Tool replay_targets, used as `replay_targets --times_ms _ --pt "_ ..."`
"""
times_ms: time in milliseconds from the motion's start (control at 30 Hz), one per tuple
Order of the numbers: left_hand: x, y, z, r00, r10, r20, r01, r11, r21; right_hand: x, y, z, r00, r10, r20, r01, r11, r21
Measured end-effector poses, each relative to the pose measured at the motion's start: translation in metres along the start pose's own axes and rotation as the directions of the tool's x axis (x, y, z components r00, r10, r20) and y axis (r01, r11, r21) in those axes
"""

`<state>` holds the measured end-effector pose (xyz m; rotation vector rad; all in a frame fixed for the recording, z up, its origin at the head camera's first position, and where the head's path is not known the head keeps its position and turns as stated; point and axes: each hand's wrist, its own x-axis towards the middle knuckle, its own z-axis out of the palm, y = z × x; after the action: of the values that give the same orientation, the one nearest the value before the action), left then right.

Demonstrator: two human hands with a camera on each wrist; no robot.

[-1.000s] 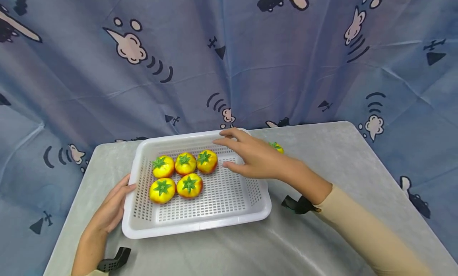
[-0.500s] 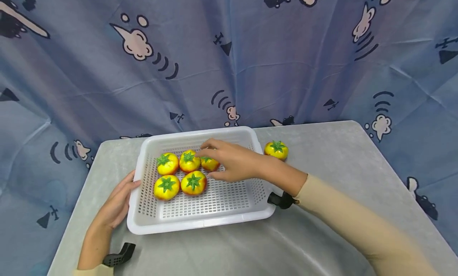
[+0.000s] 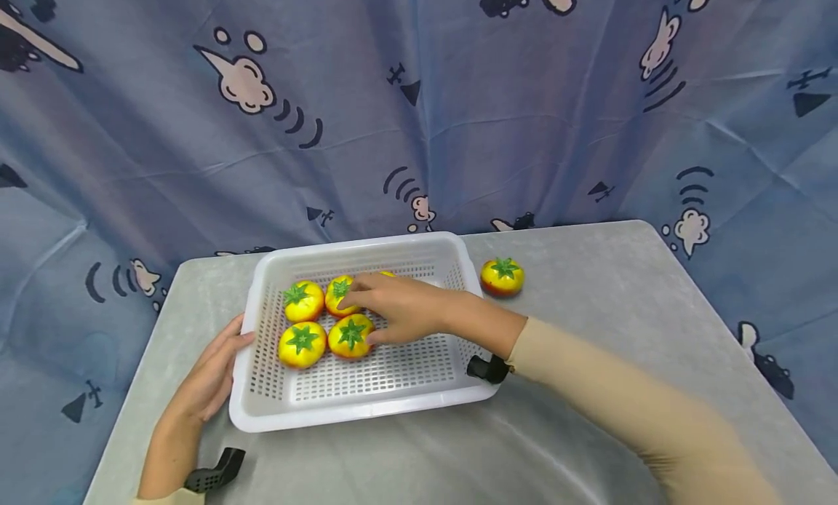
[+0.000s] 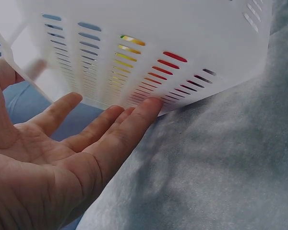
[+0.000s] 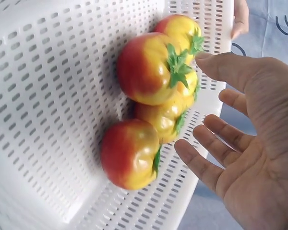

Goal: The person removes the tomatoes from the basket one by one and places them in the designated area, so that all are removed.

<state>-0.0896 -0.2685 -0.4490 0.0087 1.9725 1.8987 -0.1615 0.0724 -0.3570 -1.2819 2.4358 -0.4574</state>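
1. Head view: five yellow-red tomatoes (image 3: 302, 346) sit in the left part of a white basket (image 3: 366, 409).
2. Right hand (image 3: 409, 308) hovers over them, thumb and fingers apart.
3. Left hand (image 3: 212, 370) pinches the basket's left wall, thumb over the rim.
4. A sixth tomato (image 3: 502, 279) rests just right of the basket on the gray surface (image 3: 609, 272).
5. Blue patterned curtain (image 3: 497, 119) hangs at the far side.

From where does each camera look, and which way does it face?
Head: on the head, facing forward and down at the basket, tomatoes and curtain; left hand, right hand and sleeves show.
Left wrist: worn there, facing the basket's outside; left hand shows.
Right wrist: worn there, facing into the basket; right hand shows, left hand partly.
Shared: head and right wrist both show tomatoes inside the basket.
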Motion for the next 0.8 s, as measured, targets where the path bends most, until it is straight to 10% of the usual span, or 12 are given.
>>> replay_targets --times_ms 800 --pt "-0.001 0.003 0.0 1.0 -0.008 0.002 0.008 1.0 0.013 0.027 -0.006 0.023 0.991 -0.024 0.129 0.038 0.994 -0.102"
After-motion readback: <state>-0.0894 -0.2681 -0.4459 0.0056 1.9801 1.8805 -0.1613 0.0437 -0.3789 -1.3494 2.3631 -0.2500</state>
